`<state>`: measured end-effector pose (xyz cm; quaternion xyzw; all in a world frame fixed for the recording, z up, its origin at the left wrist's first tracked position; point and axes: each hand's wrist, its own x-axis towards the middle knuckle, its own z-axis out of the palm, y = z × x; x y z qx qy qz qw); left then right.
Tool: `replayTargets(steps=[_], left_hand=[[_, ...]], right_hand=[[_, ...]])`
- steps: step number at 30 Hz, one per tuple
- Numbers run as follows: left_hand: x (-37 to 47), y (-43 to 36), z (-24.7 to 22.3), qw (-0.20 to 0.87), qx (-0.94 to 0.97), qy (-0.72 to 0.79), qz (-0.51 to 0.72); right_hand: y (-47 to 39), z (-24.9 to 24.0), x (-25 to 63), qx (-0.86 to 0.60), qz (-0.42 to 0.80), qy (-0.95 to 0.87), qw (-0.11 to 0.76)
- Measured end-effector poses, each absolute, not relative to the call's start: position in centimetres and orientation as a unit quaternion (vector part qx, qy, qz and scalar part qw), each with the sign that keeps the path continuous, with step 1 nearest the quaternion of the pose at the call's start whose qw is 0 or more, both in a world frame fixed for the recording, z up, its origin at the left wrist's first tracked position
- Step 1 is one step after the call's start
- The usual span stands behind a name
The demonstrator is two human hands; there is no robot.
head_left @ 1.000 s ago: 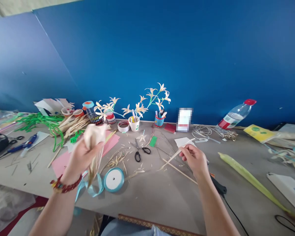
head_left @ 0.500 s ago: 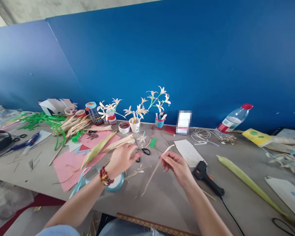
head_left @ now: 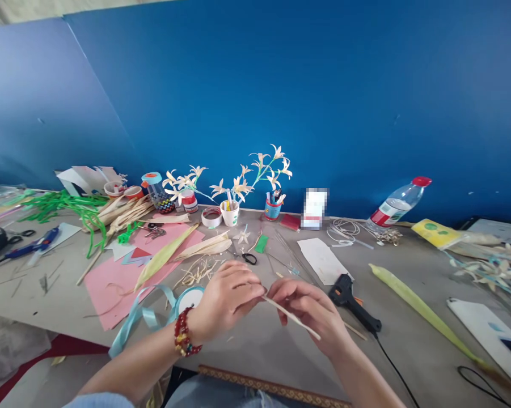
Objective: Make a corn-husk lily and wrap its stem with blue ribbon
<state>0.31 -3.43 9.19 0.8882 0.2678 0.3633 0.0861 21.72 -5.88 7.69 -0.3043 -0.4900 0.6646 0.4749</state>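
A thin, pale strip of dried corn husk (head_left: 295, 319) slants between my two hands over the table. My left hand (head_left: 232, 297), with a red bead bracelet at the wrist, pinches its upper end between thumb and fingers. Curled around the strip close to that end is my right hand (head_left: 310, 309); the strip's free end lies across its palm side. The exact grip of the right fingertips is partly hidden. Just past my left hand lie black-handled scissors (head_left: 249, 259), partly covered, and thin husk shreds (head_left: 198, 272). A roll of light blue ribbon (head_left: 179, 303) sits beside the left wrist.
A black glue gun (head_left: 357, 306) with a cord lies right of my right hand, near a white card (head_left: 323, 260) and a green husk (head_left: 425, 309). Pink paper (head_left: 106, 289) is at left. Husk flowers in a cup (head_left: 230, 214) and a bottle (head_left: 397, 207) stand behind.
My left hand has moved right and down to the strip and now grips its end. The strip has swung to slope down rightward. My right hand has shifted slightly lower.
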Motion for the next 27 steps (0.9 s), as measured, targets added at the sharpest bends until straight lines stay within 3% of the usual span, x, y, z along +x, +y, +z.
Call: replayTargets(steps=[4, 7, 9, 13, 17, 23, 27], left_hand=[[0.0, -3.1, 9.9, -0.049, 0.901, 0.219, 0.371], [0.1, -3.1, 9.8, -0.073, 0.898, 0.214, 0.377], [0.3, -3.4, 9.6, -0.032, 0.875, 0.262, 0.405], [1.0, -4.8, 8.8, 0.147, 0.780, 0.381, 0.474], [2.0, -5.7, 7.7, 0.315, 0.768, 0.357, 0.428], [2.6, -5.6, 7.7, 0.392, 0.730, 0.390, 0.403], [2.6, -5.5, 7.7, 0.467, 0.714, 0.389, 0.347]], right_hand=[[-6.9, 8.0, 21.9, -0.339, 0.723, -0.450, 0.400], [-7.4, 7.7, 21.7, -0.338, 0.745, -0.434, 0.378], [-7.7, 7.4, 21.4, -0.348, 0.725, -0.427, 0.415], [-7.9, 6.7, 20.6, -0.391, 0.658, -0.432, 0.478], [-7.9, 5.9, 19.8, -0.413, 0.619, -0.473, 0.472], [-8.0, 5.6, 20.2, -0.461, 0.525, -0.555, 0.453], [-7.8, 6.1, 20.5, -0.428, 0.560, -0.524, 0.479]])
